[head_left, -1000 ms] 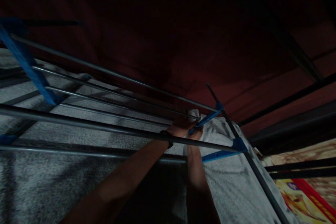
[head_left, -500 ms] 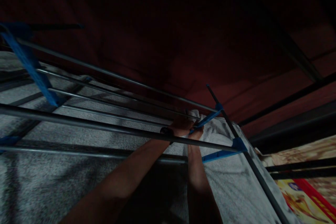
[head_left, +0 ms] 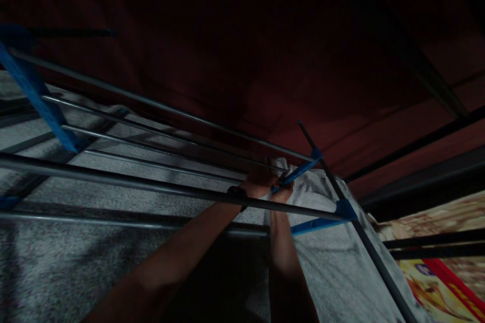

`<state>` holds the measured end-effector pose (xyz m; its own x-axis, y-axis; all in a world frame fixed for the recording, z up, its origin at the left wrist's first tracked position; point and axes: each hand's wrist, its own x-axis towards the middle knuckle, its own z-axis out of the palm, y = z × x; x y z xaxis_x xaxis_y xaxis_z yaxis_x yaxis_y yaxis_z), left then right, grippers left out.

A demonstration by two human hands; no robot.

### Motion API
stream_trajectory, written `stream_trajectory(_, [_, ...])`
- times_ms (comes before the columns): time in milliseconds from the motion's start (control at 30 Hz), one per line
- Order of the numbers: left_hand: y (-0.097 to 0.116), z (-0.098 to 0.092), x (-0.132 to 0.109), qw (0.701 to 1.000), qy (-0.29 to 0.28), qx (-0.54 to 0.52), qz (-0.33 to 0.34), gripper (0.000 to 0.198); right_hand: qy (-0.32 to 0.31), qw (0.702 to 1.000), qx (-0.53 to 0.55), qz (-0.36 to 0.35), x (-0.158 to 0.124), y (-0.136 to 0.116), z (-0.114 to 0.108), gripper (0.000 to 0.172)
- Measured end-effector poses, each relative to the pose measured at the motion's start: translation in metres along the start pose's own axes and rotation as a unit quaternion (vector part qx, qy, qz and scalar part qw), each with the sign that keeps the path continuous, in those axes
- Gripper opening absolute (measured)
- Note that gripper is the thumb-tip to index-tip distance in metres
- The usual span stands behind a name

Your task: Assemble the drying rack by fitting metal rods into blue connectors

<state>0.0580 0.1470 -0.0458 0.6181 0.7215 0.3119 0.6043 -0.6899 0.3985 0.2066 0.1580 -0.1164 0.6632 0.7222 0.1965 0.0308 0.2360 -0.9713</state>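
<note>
A rack of grey metal tubes (head_left: 162,106) with blue plastic end brackets lies across the view. Beyond the thick front tube, my left hand (head_left: 259,182), a dark band at its wrist, closes around the end of a thin tube (head_left: 166,167) beside the right-hand blue bracket (head_left: 297,171). Against it, my right hand (head_left: 283,193) grips the lower end of that bracket; its fingers are partly hidden. Both forearms reach in from below. Another blue bracket (head_left: 38,93) holds the tubes' far left ends.
Grey speckled cloth (head_left: 49,262) lies under the rack. Dark red fabric (head_left: 235,50) fills the background. At right a dark tube (head_left: 382,267) runs down, near a yellow and red printed package (head_left: 435,287) and black bars (head_left: 439,245).
The rack's left end and its blue bracket have shifted slightly left and up in view. My left hand has moved a little left; my right hand stays at the bracket.
</note>
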Motion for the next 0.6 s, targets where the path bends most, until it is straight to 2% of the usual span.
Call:
stream_trajectory(267, [-0.0007,0.0051,-0.0004,1.0,-0.001,0.012,-0.01,0.033,-0.014,1.0,0.018,-0.006,-0.0024,-0.0049,0.0049,0.02])
stream_trajectory(600, [0.0051,-0.0001,0.0025,0.999,0.016,0.041,-0.003,0.029,-0.013,1.0,-0.006,-0.016,-0.0039,-0.0079,0.003,0.017])
